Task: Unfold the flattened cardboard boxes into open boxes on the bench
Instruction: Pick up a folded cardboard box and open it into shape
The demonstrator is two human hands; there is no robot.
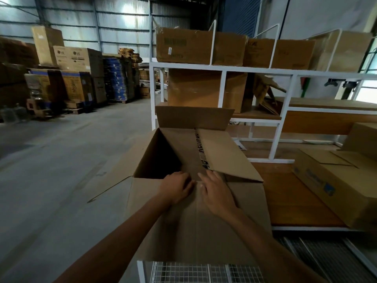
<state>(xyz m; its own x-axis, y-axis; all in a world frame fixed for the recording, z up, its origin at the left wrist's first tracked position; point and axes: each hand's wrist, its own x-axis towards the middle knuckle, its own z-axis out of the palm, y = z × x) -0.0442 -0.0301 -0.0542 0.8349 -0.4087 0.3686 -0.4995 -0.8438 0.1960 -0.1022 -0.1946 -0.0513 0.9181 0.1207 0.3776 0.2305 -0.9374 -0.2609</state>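
Your left-hand fingers (186,181) curl loosely downward, pressed together, their tips bearing on the near flap (195,217) of the cardboard box (220,152) at its top fold; they pinch nothing. Your right-hand fingers (205,178) lie slightly spread and flat, tips on the same fold line just beside the left ones. The left hand (176,187) and right hand (217,193) sit side by side, nearly touching, palms down on that flap, which hangs toward you. The box stands opened directly ahead of you, resting on the left end of the wooden tabletop (295,203), its dark interior visible at left. Its right flap folds inward over the opening and shows a strip of printed tape (201,149); the far flap (193,117) stands upright; the left flap (111,188) hangs outward over the floor (51,170). To the right on the tabletop lies a flattened box (334,182) with blue print. Beyond, a white metal rack (222,88) carries further cartons (200,45). Stacked appliance cartons (79,60) stand well apart at far left.
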